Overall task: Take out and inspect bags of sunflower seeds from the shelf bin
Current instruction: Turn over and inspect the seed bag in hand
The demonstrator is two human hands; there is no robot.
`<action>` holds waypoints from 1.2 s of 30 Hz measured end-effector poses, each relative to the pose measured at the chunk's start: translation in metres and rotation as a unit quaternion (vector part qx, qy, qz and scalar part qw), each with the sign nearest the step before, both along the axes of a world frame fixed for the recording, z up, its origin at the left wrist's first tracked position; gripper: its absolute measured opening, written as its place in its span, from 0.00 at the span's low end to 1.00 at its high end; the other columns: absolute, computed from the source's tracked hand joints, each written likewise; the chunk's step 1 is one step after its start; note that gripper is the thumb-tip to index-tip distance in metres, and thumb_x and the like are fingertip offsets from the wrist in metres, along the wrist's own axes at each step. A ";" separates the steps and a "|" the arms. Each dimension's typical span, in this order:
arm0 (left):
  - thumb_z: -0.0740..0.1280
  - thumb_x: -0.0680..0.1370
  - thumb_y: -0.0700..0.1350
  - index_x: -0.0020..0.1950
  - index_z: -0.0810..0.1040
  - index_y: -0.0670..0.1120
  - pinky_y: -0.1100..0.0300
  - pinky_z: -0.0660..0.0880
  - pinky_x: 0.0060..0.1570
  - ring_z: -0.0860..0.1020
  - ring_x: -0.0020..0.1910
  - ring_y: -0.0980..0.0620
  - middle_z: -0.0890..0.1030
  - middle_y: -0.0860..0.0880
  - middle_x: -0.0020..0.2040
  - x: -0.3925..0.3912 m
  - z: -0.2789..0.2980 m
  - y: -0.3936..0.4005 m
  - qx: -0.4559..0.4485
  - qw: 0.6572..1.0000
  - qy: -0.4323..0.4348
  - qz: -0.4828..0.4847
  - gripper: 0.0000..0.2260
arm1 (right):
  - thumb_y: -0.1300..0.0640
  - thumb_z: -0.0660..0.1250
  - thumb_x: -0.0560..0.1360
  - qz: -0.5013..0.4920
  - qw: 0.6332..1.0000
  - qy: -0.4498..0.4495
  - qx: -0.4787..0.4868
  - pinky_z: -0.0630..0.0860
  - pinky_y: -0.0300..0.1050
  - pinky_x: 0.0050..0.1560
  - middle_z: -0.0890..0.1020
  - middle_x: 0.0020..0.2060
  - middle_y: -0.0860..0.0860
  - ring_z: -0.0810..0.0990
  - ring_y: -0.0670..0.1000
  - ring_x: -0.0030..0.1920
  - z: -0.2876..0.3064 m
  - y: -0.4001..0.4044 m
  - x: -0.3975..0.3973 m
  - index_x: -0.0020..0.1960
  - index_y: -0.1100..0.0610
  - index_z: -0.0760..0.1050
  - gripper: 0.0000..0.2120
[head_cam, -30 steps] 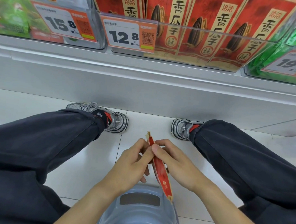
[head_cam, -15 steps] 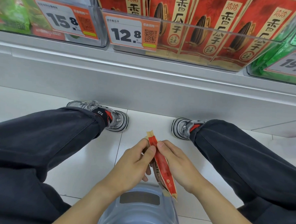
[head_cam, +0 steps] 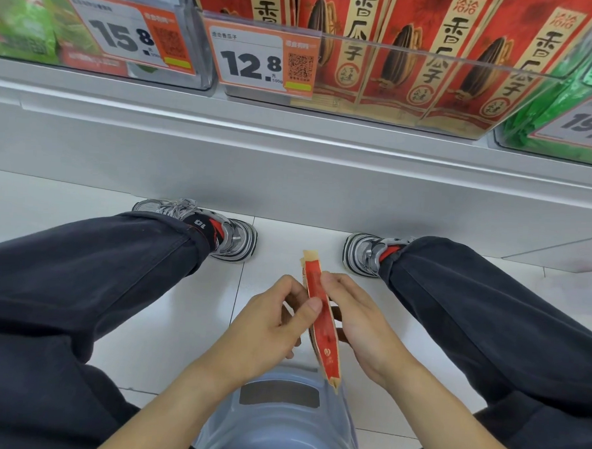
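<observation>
I hold a red bag of sunflower seeds (head_cam: 322,323) edge-on between my knees, low over the floor. My left hand (head_cam: 265,329) pinches its near side with the thumb on the red face. My right hand (head_cam: 361,327) grips the far side, fingers curled behind it. Above, a clear shelf bin (head_cam: 433,56) with a 12.8 price tag (head_cam: 262,57) holds several more red seed bags (head_cam: 399,58) standing upright.
Green snack bags fill the bins at the left (head_cam: 31,21) and right (head_cam: 568,108). A grey shelf base (head_cam: 290,169) runs across in front of my shoes. A grey plastic stool (head_cam: 277,422) sits under me on the white tiled floor (head_cam: 165,337).
The bag has turned slightly in my hands, showing more of its red face. My left thumb slid down the bag. The view dipped a little toward the shelf.
</observation>
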State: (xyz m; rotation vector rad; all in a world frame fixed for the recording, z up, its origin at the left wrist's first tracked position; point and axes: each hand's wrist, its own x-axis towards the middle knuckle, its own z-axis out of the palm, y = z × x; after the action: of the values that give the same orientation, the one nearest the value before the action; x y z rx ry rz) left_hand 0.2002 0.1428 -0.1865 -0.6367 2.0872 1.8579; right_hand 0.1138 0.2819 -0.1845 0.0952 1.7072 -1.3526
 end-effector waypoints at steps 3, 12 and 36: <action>0.69 0.79 0.55 0.47 0.73 0.51 0.43 0.81 0.39 0.80 0.39 0.42 0.81 0.54 0.43 0.002 -0.002 0.000 -0.036 0.998 -0.005 -0.050 0.10 | 0.41 0.60 0.82 -0.044 0.999 -0.015 -0.008 0.82 0.43 0.43 0.85 0.49 0.51 0.86 0.49 0.46 0.000 0.000 -0.004 0.61 0.52 0.76 0.18; 0.64 0.83 0.47 0.46 0.72 0.44 0.46 0.83 0.42 0.83 0.36 0.47 0.84 0.47 0.37 0.001 -0.011 0.000 -0.031 0.999 0.013 0.014 0.09 | 0.55 0.75 0.75 -0.040 0.993 -0.079 -0.084 0.82 0.59 0.58 0.81 0.64 0.48 0.85 0.52 0.58 -0.005 0.010 -0.012 0.70 0.49 0.74 0.25; 0.68 0.81 0.36 0.60 0.78 0.50 0.48 0.83 0.51 0.86 0.45 0.45 0.86 0.50 0.51 -0.003 -0.007 -0.002 0.050 0.997 0.027 0.050 0.12 | 0.74 0.77 0.64 -0.029 0.989 -0.037 -0.143 0.77 0.73 0.56 0.77 0.68 0.45 0.81 0.60 0.63 -0.011 0.013 -0.015 0.72 0.41 0.71 0.45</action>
State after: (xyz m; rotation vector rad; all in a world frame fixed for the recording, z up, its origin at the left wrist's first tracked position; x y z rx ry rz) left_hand 0.1972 0.1405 -0.1938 -0.6851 2.0137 2.0402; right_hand 0.0984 0.2951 -0.1953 0.0299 1.4423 -1.6035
